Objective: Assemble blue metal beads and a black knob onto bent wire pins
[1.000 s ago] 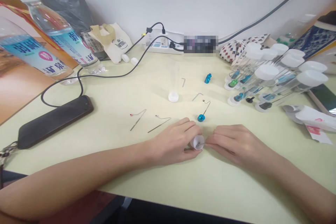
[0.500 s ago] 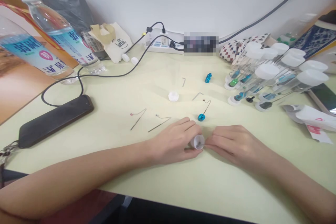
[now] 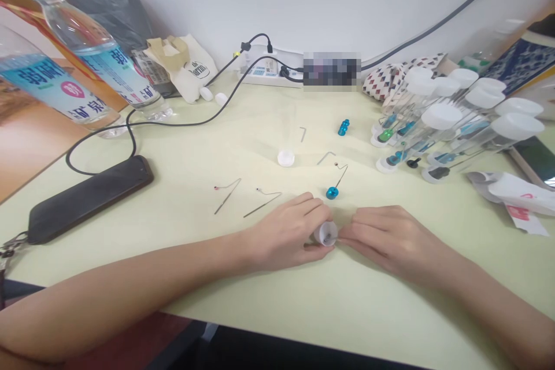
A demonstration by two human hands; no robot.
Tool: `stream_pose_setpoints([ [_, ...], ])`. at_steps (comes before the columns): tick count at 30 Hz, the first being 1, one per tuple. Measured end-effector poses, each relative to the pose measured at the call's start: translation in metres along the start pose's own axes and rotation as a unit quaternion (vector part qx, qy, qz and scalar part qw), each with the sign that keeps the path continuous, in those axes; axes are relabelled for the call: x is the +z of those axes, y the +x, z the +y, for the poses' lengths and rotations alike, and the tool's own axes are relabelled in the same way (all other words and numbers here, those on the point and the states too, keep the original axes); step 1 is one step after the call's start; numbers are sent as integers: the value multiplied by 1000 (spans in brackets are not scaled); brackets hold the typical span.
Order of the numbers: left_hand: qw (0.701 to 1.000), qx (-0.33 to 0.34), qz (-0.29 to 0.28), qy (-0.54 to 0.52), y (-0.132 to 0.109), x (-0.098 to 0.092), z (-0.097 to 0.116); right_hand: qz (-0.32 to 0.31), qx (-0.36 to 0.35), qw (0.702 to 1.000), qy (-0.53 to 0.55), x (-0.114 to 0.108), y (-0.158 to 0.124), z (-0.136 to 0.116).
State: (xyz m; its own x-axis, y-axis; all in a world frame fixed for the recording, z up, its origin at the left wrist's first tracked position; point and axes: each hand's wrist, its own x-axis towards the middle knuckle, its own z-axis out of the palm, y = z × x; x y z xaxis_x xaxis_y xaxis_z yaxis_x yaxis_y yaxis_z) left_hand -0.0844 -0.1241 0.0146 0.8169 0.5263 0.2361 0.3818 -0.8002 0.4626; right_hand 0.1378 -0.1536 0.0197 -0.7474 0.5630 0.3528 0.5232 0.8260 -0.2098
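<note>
My left hand (image 3: 286,232) grips a small white plastic cap (image 3: 325,233) between thumb and fingers, its open end facing the camera. My right hand (image 3: 385,237) lies just to the right, fingertips pressed against the cap's edge. Nearest my hands, a bent wire with a blue bead (image 3: 332,192) lies on the table above the cap. Two more bent wires (image 3: 228,196) (image 3: 262,204) lie to the left of my left hand. The cap's inside is mostly in shadow.
Several capped clear tubes (image 3: 442,127) holding wires lie at the right. Farther back are a blue beaded piece (image 3: 344,127), a white cap (image 3: 286,158) and a small L-shaped wire (image 3: 302,134). A black phone (image 3: 89,199), cable, power strip (image 3: 269,75) and water bottles (image 3: 99,63) stand left and behind.
My hands and the cap stay nearly in place. The whole scene shifts slightly in the view as my head moves.
</note>
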Motion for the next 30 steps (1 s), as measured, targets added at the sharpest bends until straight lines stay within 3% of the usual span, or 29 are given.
stream_pose_setpoints([
  [30,1000,-7,-9,-1,0,0,0,5,-19,1000,-19,-1,-2,-2],
])
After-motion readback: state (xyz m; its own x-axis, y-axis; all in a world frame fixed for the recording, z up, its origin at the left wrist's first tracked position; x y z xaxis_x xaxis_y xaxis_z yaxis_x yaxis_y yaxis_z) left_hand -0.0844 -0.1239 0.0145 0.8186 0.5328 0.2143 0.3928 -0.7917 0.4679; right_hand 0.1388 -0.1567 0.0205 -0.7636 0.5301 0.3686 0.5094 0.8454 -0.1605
